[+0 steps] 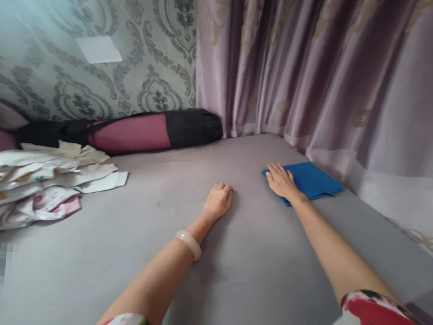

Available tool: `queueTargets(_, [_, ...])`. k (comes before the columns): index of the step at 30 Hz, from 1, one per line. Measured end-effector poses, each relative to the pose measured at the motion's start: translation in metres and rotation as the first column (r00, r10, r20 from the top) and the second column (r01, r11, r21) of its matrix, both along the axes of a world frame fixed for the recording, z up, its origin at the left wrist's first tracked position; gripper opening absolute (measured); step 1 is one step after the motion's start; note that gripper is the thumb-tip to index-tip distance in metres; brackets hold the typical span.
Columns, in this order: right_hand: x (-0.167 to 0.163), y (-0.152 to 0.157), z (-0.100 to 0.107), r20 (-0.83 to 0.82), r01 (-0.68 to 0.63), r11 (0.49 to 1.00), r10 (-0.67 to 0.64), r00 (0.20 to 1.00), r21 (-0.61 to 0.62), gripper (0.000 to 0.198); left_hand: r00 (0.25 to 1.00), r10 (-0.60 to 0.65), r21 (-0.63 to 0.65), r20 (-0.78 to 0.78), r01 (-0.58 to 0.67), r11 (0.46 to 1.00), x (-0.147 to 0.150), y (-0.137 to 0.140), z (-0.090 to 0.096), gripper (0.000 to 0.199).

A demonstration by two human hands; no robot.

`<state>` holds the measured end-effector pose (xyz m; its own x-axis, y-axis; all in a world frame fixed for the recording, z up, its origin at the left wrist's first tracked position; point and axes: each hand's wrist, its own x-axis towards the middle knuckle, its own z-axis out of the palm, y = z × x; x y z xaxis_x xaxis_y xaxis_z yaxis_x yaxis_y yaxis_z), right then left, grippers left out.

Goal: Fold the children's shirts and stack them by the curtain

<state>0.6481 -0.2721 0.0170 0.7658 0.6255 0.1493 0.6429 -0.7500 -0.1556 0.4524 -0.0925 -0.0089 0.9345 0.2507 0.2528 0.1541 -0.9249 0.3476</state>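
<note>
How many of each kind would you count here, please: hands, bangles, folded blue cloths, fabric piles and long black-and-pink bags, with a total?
Hands: 2, the left hand and the right hand
Bangle: 1
Folded blue cloth: 1
Fabric pile: 1
Long black-and-pink bag: 1
Total: 6

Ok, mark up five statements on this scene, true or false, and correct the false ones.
1. The right hand lies on a blue cloth. True.
2. The blue cloth is under both hands. False: the left hand is apart from it.
3. A white bangle is on the left arm. True.
4. The right hand is clenched in a fist. False: it lies open, palm down.
5. Clothes lie on the grey surface, left of both hands. True.
</note>
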Motion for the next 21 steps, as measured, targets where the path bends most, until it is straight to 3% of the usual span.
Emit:
queueTargets(3, [0.001, -0.002, -0.014, -0.024, -0.041, 0.995, 0.039, 0.999, -0.094, 0.058, 1.0, -0.003, 0.011, -0.019, 0.003, 1.0, 0.0, -0.002, 0.002, 0.031])
queueTargets(10, [0.023, -0.001, -0.033, -0.012, -0.053, 0.995, 0.052, 0.999, -0.08, 0.06, 0.999, 0.008, 0.126, -0.052, -0.001, 0.992, 0.001, -0.003, 0.0, 0.029])
queueTargets(16, [0.045, -0.003, -0.054, 0.066, -0.095, 0.995, 0.092, 0.994, 0.041, 0.068, 0.992, 0.122, 0.253, -0.04, -0.108, 0.961, -0.023, 0.004, -0.002, 0.027])
queueTargets(21, [0.037, 0.005, -0.061, 0.191, -0.191, 0.97, 0.161, 0.968, 0.151, 0.075, 0.981, 0.186, 0.292, -0.062, -0.16, 0.943, -0.064, 0.038, 0.0, 0.033])
